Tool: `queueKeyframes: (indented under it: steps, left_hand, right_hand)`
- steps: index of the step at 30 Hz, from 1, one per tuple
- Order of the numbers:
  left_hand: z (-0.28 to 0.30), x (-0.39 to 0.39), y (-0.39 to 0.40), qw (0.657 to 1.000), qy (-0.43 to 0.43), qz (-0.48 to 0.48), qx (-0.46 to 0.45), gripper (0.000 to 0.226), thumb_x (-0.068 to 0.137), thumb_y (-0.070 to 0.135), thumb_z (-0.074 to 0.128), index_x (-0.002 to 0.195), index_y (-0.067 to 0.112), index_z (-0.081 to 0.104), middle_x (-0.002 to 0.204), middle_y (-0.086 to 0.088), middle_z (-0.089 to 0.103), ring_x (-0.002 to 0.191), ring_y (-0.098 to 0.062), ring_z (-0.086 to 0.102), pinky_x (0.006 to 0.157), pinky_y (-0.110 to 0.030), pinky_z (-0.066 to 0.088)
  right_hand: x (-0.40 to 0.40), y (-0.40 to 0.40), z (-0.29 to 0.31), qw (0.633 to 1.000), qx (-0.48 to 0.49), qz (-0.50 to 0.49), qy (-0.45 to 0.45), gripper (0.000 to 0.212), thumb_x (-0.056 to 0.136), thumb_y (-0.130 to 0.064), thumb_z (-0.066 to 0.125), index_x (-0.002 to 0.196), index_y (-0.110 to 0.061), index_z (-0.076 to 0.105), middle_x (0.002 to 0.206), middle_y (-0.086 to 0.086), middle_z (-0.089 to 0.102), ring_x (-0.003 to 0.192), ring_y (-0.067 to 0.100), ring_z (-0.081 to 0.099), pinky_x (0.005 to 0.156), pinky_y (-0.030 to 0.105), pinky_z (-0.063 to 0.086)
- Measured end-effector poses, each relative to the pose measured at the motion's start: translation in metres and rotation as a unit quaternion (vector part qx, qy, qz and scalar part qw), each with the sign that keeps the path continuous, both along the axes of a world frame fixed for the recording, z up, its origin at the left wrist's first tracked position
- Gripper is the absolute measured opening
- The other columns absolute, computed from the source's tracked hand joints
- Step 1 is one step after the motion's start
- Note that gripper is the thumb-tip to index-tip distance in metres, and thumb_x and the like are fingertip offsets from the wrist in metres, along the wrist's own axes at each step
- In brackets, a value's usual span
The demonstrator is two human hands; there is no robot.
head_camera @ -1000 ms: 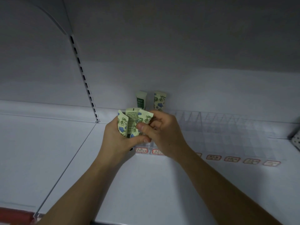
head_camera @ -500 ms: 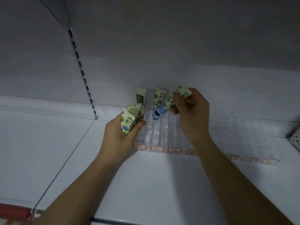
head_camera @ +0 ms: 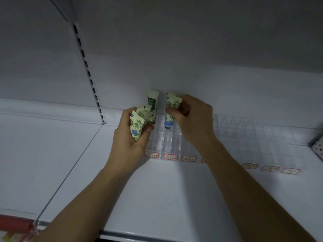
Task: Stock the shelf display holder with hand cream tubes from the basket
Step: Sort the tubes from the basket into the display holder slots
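Pinching a tube point(head_camera: 172, 109) in right hand point(head_camera: 194, 119), cap down over holder point(head_camera: 244, 137).
Left hand point(head_camera: 130, 137) grips two tubes point(head_camera: 138, 123); their caps hidden in palm.

The right hand point(head_camera: 194, 119) pinched a floral hand cream tube point(head_camera: 172, 110) upright, blue cap down, over a rear slot of the clear display holder point(head_camera: 244, 135) on the white shelf point(head_camera: 157, 198). The left hand point(head_camera: 130, 137) gripped two more tubes point(head_camera: 138, 124) just beside the holder's left end, near a green-labelled tube point(head_camera: 152, 105) standing at the back. Red-bordered price tags point(head_camera: 171, 157) lined the holder's front edge.
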State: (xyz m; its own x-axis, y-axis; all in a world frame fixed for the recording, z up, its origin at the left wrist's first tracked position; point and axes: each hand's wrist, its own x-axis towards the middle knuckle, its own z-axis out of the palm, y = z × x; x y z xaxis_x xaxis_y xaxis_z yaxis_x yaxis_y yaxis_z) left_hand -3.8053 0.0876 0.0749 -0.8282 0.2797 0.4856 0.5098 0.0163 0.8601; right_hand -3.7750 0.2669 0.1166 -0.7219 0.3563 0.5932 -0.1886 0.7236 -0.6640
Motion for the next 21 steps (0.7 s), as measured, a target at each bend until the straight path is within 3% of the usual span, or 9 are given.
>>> queueKeyframes:
  steps: [4, 7, 10, 13, 15, 18, 21]
  left_hand:
    - [0.0, 0.0, -0.002, 0.999, -0.022, -0.002, 0.03, 0.042, 0.095, -0.002, 0.061, 0.115, 0.029, 0.04, 0.09, 0.0, 0.067, 0.073, -0.019, 0.064, 0.065, -0.04, 0.055]
    - [0.001, 0.003, -0.003, 0.999, -0.026, -0.004, 0.042, 0.04, 0.092, -0.006, 0.057, 0.111, 0.024, 0.039, 0.092, -0.013, 0.062, 0.077, -0.029, 0.06, 0.069, -0.043, 0.054]
    - [0.002, 0.004, -0.004, 0.999, -0.016, -0.005, 0.037, 0.037, 0.084, -0.002, 0.054, 0.109, 0.022, 0.04, 0.094, -0.014, 0.059, 0.083, -0.035, 0.059, 0.071, -0.047, 0.053]
    - [0.002, 0.004, -0.003, 1.0, -0.002, 0.006, 0.021, 0.038, 0.085, -0.01, 0.054, 0.108, 0.018, 0.042, 0.094, -0.008, 0.06, 0.085, -0.027, 0.06, 0.072, -0.032, 0.053]
    - [0.002, 0.004, -0.002, 1.0, 0.001, 0.022, 0.011, 0.041, 0.086, -0.015, 0.054, 0.107, 0.019, 0.044, 0.095, -0.003, 0.063, 0.087, -0.017, 0.062, 0.072, -0.022, 0.052]
    - [0.003, 0.002, -0.002, 0.999, 0.03, 0.043, -0.007, 0.036, 0.089, -0.009, 0.062, 0.106, 0.02, 0.049, 0.09, 0.008, 0.062, 0.082, -0.011, 0.06, 0.07, -0.017, 0.049]
    - [0.004, 0.003, 0.0, 0.996, 0.073, 0.044, -0.017, 0.028, 0.091, -0.005, 0.066, 0.104, 0.014, 0.051, 0.086, 0.008, 0.056, 0.072, -0.011, 0.052, 0.065, -0.014, 0.043]
  right_hand:
    - [-0.003, 0.0, -0.001, 1.0, 0.021, -0.003, 0.005, 0.041, 0.083, -0.021, 0.079, 0.064, -0.039, 0.048, 0.056, -0.02, 0.052, 0.057, -0.007, 0.056, 0.058, 0.004, 0.039]
    - [-0.004, 0.002, -0.006, 1.0, 0.003, 0.021, -0.015, 0.018, 0.083, -0.02, 0.079, 0.075, -0.027, 0.065, 0.063, -0.02, 0.061, 0.063, -0.005, 0.061, 0.061, 0.006, 0.043]
    - [-0.006, 0.003, -0.008, 0.999, -0.008, 0.033, -0.021, 0.01, 0.083, -0.02, 0.079, 0.081, -0.016, 0.071, 0.069, -0.015, 0.067, 0.069, 0.002, 0.065, 0.062, 0.008, 0.046]
    - [-0.007, 0.004, -0.012, 0.999, -0.016, 0.028, -0.025, 0.014, 0.084, -0.022, 0.079, 0.079, -0.012, 0.07, 0.07, -0.005, 0.07, 0.067, 0.008, 0.065, 0.061, 0.018, 0.05]
    - [-0.004, 0.0, -0.016, 0.999, -0.035, 0.015, -0.017, 0.015, 0.085, -0.023, 0.078, 0.082, -0.018, 0.064, 0.072, -0.008, 0.067, 0.066, 0.004, 0.063, 0.06, 0.012, 0.045]
    - [0.009, -0.011, -0.014, 0.997, -0.069, -0.024, 0.032, 0.025, 0.088, -0.025, 0.075, 0.096, -0.022, 0.052, 0.075, -0.004, 0.059, 0.062, 0.004, 0.054, 0.061, 0.009, 0.041]
    - [0.026, -0.024, -0.006, 0.992, -0.1, 0.044, 0.055, 0.023, 0.088, -0.029, 0.073, 0.102, -0.023, 0.055, 0.068, -0.001, 0.06, 0.057, 0.004, 0.055, 0.057, 0.017, 0.047]
